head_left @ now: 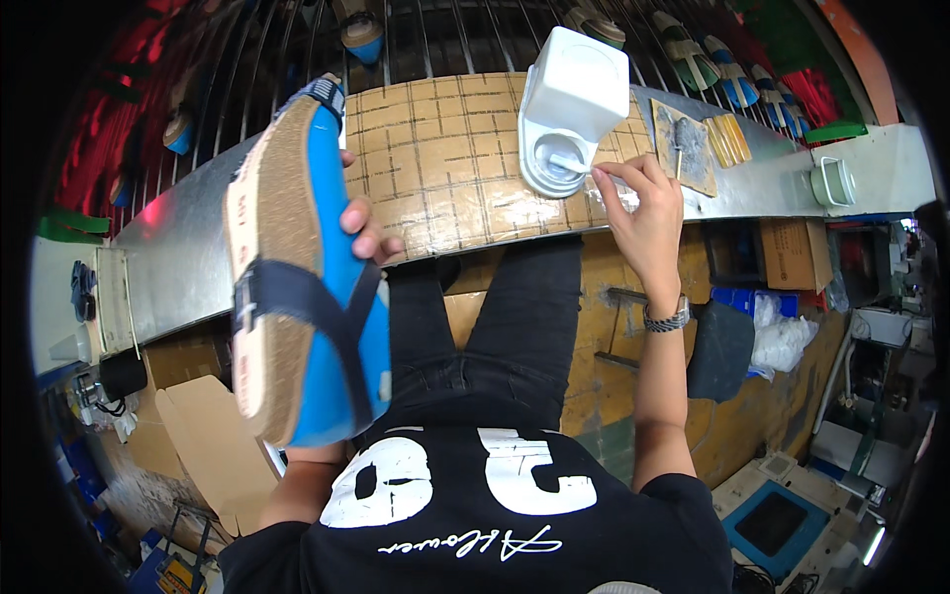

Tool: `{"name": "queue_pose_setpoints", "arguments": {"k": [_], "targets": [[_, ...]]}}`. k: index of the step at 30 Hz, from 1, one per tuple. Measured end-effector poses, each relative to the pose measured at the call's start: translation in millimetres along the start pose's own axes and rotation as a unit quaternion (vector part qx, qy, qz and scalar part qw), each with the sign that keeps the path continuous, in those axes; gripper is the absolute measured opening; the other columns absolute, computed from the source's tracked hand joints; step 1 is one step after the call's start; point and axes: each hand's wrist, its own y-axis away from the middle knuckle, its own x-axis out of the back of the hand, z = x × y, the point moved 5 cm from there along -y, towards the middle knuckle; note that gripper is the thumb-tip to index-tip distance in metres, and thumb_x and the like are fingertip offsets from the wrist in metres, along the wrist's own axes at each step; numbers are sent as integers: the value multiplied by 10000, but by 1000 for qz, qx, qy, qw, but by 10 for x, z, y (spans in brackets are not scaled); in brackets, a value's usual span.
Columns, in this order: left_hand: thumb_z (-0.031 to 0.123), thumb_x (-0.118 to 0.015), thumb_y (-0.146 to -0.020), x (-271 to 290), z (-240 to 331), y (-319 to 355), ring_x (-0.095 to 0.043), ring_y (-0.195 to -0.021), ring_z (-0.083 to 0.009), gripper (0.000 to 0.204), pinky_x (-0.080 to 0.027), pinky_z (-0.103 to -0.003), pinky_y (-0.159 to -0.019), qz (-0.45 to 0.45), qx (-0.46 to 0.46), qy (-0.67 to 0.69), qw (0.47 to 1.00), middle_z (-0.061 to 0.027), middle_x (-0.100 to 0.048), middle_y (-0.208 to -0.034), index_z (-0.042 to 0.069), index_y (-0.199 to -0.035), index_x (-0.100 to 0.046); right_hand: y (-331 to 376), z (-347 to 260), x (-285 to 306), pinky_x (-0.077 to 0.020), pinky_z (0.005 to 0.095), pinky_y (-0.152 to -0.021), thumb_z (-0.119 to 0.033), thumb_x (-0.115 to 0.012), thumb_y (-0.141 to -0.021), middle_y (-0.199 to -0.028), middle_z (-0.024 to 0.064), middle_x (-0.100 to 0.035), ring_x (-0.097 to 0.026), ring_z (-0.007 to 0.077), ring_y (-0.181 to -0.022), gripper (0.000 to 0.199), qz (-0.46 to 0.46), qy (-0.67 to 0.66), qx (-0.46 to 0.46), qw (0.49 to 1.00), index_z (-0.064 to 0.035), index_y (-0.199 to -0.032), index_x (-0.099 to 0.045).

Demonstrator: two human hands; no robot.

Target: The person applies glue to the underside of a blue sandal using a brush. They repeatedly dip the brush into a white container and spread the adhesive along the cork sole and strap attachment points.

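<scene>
My left hand grips a sandal on a blue shoe last, held up on edge at the left. The sandal has a brown, cork-like sole edge, a pale bottom strip and dark straps crossing the last. Most of the left palm is hidden behind it. Over the bench, my right hand pinches the end of a small white brush between thumb and fingers. The brush's other end dips into the round mouth of a white glue pot, whose contents look whitish.
Brown gridded sheeting covers the metal bench. Right of the pot lie a stained board and yellow strips. Behind runs a rack of metal bars with more lasted sandals. A green-white cup stands at the right end.
</scene>
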Motion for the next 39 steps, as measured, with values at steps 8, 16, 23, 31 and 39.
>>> {"name": "queue_pose_setpoints", "arguments": {"k": [8,16,23,31,39], "targets": [[831,-303,-887,-32,-205,-75,-705,-787,-382,1010,-643,-457,-531,136,4,-84,987,-340,-451,-1366,54,-1530,-265,164,488,-225,-334,216,-572,-230,-697,-962,-765,-41,-662,-419,4,-661,240,-116,-349,-280,887,-1,-988,-766],[763,-270,-963,-336,-549,-101,-676,-1099,-216,932,-575,-334,-923,179,55,-424,886,-207,-622,-1285,-31,-1422,-434,-298,-522,689,-473,281,-733,-6,-826,-744,-859,51,-653,-607,152,-813,206,164,-215,60,961,-55,-943,-801],[760,-257,-961,-636,-648,-188,-670,-1075,-207,955,-536,-334,-936,116,31,-432,894,-200,-671,-1191,-82,-1320,-528,-185,-1102,709,-414,232,-662,9,-816,-702,-805,40,-612,-563,132,-740,221,76,-338,46,937,-49,-915,-799],[850,-261,-882,-741,-604,-152,-686,-968,-191,1046,-539,-307,-830,138,29,-499,855,-179,-715,-1042,-86,-1188,-612,-324,-1214,741,-400,251,-754,44,-776,-757,-857,57,-606,-549,145,-815,183,124,-303,72,942,-14,-931,-775],[844,-238,-880,-832,-494,-176,-692,-835,-218,1009,-517,-316,-711,133,17,-567,812,-162,-716,-912,-68,-1033,-642,-302,-1226,838,-424,269,-777,79,-766,-740,-953,92,-610,-547,165,-867,210,119,-294,126,940,-7,-931,-765]]}}
